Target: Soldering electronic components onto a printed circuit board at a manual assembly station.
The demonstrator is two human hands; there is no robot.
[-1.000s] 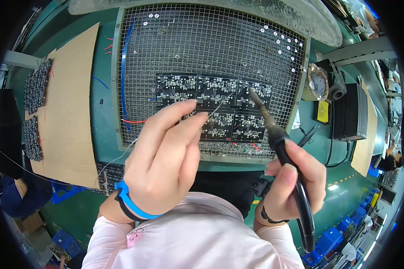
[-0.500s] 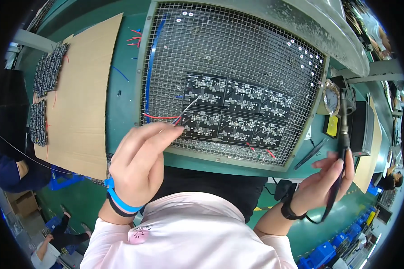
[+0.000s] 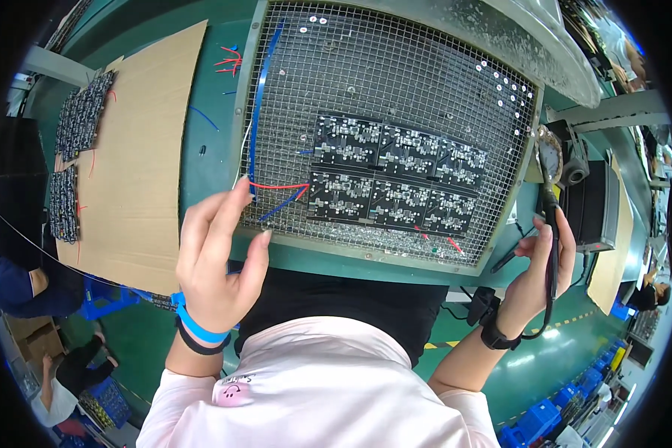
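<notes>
Circuit boards (image 3: 341,196) want no knocks: left hand (image 3: 213,265), fingers spread near red wire (image 3: 280,186), shouldn't tug it; right hand (image 3: 534,275) grips soldering iron (image 3: 550,200).

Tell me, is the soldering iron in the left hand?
No, the right hand grips the soldering iron, well apart from the left hand.

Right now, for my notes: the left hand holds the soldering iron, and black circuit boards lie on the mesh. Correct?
Not quite: the head view shows the right hand holding the soldering iron; black circuit boards do lie on the mesh.
</notes>
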